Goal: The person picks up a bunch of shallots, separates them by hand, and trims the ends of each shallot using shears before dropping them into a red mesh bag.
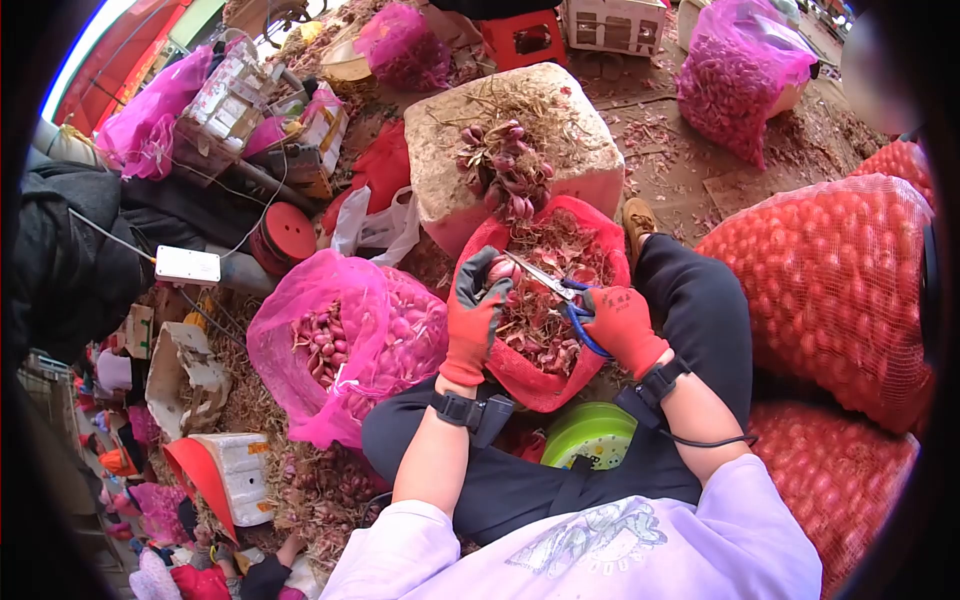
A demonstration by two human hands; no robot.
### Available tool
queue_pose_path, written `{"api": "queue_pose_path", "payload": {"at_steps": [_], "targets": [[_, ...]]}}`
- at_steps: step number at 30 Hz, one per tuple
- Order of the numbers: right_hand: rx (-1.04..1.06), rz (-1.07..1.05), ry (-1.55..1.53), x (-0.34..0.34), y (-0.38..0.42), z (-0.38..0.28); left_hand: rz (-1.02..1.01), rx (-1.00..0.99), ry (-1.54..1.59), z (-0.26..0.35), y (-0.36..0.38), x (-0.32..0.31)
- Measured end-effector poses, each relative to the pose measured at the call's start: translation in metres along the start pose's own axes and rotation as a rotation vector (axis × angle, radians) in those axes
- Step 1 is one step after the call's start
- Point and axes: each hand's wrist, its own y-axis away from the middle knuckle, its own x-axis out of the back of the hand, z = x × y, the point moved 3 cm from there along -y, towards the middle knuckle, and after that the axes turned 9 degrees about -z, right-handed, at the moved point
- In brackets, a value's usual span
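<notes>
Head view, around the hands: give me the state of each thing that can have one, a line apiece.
Left hand: gloved, curled around a purplish bulb
Right hand: gloved, gripping scissors
Scissors: tips toward the purplish bulb; how wide open, too small to tell
Red bag: open, husks inside
Pink mesh bag near left knee: open, loose bulbs inside
Upper red mesh sack: filled
Bunch of bulbs: resting on the pale block
</notes>
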Motion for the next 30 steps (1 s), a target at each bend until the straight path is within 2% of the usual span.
{"api": "queue_pose_path", "payload": {"at_steps": [4,6,10,13,16,24,25,28,30], "targets": [[0.026,0.037,-0.143,-0.007,0.0,0.006,0.003,-0.069,-0.082,0.009,-0.002,-0.006],[0.074,0.057,-0.086,-0.005,0.003,0.004,0.026,-0.112,-0.232,0.011,0.0,-0.007],[0.081,0.09,0.011,0.0,0.007,-0.001,0.042,-0.143,-0.288,0.009,0.001,-0.005],[0.073,0.086,-0.026,-0.002,0.006,-0.002,0.031,-0.135,-0.259,0.009,0.002,-0.007],[0.011,-0.059,0.049,-0.003,0.001,0.002,0.016,-0.107,-0.201,0.008,0.003,-0.006],[0.054,-0.024,-0.206,-0.01,0.001,0.006,0.015,-0.167,-0.34,0.017,0.001,-0.009],[0.053,-0.005,-0.213,-0.007,0.002,0.004,0.015,-0.146,-0.273,0.016,0.001,-0.008],[0.0,-0.185,-0.15,0.002,0.003,-0.003,0.021,-0.057,0.012,0.009,0.001,-0.004],[0.047,-0.113,-0.288,-0.012,-0.002,0.006,0.033,0.035,0.312,0.002,0.0,0.001]]}}
